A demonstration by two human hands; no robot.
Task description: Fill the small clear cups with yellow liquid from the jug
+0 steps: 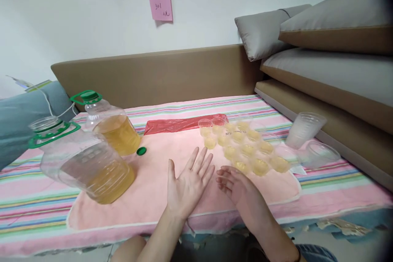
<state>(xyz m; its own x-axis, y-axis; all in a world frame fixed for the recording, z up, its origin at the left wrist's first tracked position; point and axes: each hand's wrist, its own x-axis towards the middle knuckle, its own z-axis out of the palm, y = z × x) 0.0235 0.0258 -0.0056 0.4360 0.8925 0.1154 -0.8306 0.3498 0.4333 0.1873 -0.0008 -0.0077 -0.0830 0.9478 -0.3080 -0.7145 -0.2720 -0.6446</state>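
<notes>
My left hand (pixel 188 186) is held palm up over the pink mat (pixel 153 196), its fingers stretched out and nothing in it. Close beside it on the right, my right hand (pixel 235 184) is loosely curved with its fingers apart, also holding nothing. Just beyond the right hand stand several clear plastic cups (pixel 259 166) in rows, each with some yellow liquid in the bottom. On the left, a large jug without a cap (pixel 113 182) and a capped jug (pixel 118 133) both contain yellow liquid. A green cap (pixel 141 151) lies on the mat near them.
Two stacks of clear cups (pixel 303 131) are at the right, one upright and tilted, the other lying down. A folded red plastic bag (pixel 184 124) lies behind the mat. Grey-brown cushions (pixel 331 67) are piled at the right, by a brown backrest (pixel 159 77).
</notes>
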